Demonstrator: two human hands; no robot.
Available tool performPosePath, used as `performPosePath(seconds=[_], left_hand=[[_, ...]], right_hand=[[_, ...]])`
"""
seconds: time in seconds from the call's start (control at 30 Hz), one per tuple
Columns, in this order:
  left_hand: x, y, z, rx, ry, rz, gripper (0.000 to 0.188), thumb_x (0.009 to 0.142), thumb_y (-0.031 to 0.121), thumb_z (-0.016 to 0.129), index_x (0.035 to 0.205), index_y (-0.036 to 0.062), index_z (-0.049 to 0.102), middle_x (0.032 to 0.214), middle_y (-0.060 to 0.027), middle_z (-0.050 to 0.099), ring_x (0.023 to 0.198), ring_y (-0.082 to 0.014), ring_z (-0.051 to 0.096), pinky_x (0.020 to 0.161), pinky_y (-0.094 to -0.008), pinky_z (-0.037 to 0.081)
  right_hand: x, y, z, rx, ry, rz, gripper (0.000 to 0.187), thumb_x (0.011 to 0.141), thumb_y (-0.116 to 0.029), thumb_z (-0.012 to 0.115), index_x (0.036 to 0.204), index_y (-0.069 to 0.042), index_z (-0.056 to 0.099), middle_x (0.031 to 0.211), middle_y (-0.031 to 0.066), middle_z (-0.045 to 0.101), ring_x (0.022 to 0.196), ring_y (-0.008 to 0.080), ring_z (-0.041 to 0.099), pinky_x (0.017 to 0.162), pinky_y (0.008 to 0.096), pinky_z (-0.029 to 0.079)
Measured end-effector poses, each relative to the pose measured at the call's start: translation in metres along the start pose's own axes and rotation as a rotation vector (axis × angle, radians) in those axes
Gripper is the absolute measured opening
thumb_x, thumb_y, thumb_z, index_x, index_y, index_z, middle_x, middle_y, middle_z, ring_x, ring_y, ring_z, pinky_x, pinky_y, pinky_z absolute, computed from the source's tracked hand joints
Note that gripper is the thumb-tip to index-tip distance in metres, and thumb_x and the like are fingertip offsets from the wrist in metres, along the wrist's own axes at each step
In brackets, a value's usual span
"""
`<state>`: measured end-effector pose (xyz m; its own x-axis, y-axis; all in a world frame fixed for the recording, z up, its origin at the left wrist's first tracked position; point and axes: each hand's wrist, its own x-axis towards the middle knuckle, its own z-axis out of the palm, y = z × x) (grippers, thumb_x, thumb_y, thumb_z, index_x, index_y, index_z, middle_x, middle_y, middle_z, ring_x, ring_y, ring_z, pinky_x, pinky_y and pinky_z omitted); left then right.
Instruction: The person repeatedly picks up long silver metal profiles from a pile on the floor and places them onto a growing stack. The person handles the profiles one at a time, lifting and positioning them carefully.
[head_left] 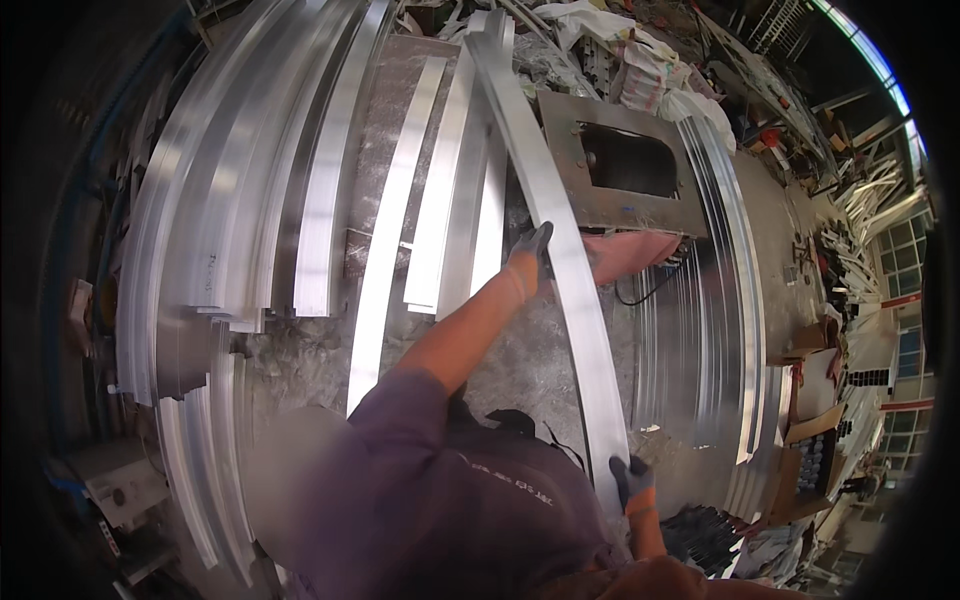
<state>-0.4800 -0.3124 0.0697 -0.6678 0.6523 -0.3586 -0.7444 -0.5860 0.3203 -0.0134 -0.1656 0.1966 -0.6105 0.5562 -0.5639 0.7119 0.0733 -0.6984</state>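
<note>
Near right: right hand, grey-gloved, gripping the right edge of a long, flat silver metal bar by its near end. Open brown cardboard box farther right. Bar crosses mid-scene, its far end slanting left. Left hand, also grey-gloved, farther along, gripping the bar's left edge. Long silver metal strips lie right of the bar; broader silver metal profiles at left. Beyond, just right of the bar: red cloth below a grey metal panel with a dark rectangular opening. Far: white sacks, heaped.
</note>
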Motion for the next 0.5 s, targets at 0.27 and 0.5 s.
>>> performPosePath(seconds=[0.27, 0.5], left_hand=[[-0.184, -0.031, 0.022, 0.558, 0.173, -0.181, 0.057, 0.093, 0.037, 0.072, 0.138, 0.0072, 0.051, 0.127, -0.0119, 0.064, 0.104, -0.0248, 0.069, 0.077, -0.0433, 0.06], [-0.181, 0.036, -0.108, 0.191, 0.38, -0.152, 0.044, 0.099, 0.04, 0.064, 0.126, 0.0059, 0.059, 0.114, -0.0134, 0.07, 0.103, -0.029, 0.068, 0.084, -0.0447, 0.059]], right_hand=[[0.193, -0.211, 0.198, -0.078, -0.089, -0.288, 0.072, 0.091, -0.058, 0.066, 0.1, 0.013, 0.068, 0.092, 0.0245, 0.071, 0.087, 0.0325, 0.066, 0.08, 0.043, 0.05], [0.217, -0.234, 0.296, -0.019, -0.501, -0.142, 0.047, 0.094, -0.048, 0.066, 0.12, -0.008, 0.069, 0.091, 0.0102, 0.073, 0.074, 0.0169, 0.071, 0.059, 0.03, 0.054]])
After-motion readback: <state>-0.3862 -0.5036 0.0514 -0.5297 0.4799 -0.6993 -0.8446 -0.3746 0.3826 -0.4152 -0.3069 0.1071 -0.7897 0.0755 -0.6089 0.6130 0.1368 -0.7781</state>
